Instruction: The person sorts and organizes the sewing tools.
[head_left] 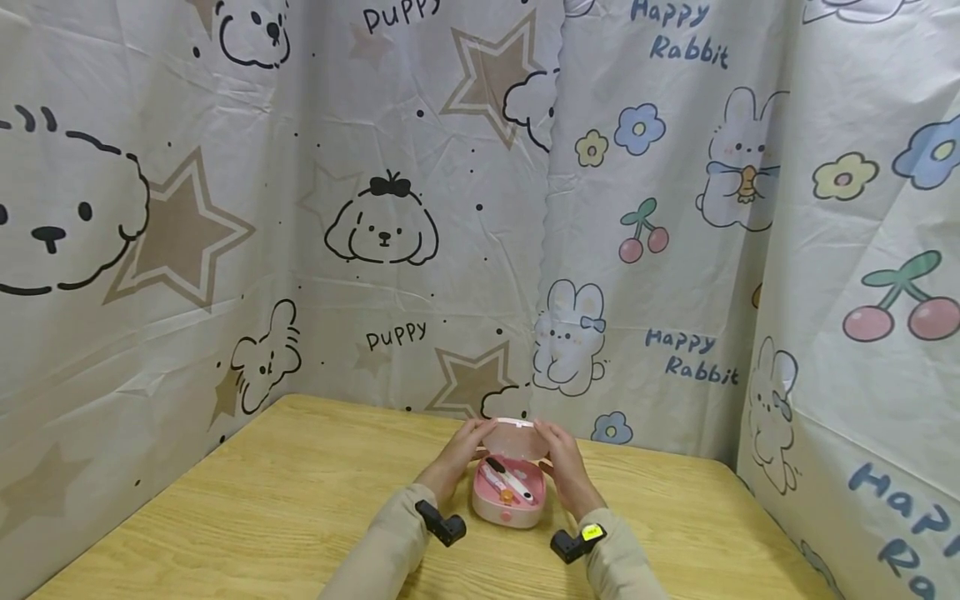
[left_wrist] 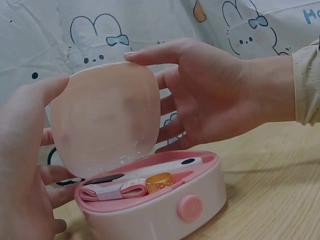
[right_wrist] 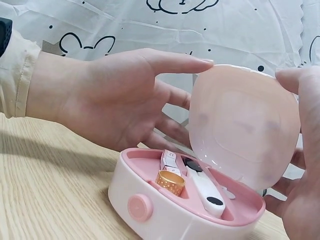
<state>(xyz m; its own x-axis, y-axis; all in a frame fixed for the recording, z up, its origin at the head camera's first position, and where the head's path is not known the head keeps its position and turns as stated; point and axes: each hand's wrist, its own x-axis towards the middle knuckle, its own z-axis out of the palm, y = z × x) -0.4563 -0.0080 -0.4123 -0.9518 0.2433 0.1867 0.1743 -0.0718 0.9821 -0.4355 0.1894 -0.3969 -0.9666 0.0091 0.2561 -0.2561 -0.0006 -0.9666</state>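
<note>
A small pink-and-white sewing box (head_left: pixel 507 516) stands on the table with its translucent lid (head_left: pixel 513 440) raised. My left hand (head_left: pixel 452 458) holds the lid's left side, thumb at the top edge and fingers behind it. On the opposite side my right hand (head_left: pixel 567 468) grips the lid the same way. Inside the pink tray lie a gold dimpled thimble (right_wrist: pixel 170 183), a folded pink-and-white tape measure (left_wrist: pixel 114 191) and a slim white tool (right_wrist: pixel 206 192) with black parts, its kind unclear. A round pink button (left_wrist: pixel 190 208) sits on the box's front.
The light wooden table (head_left: pixel 300 492) extends around the box. Behind and beside it hang curtains (head_left: pixel 480 275) printed with puppies, rabbits, stars and cherries. Each wrist carries a small black camera (head_left: pixel 441 524) over a beige sleeve.
</note>
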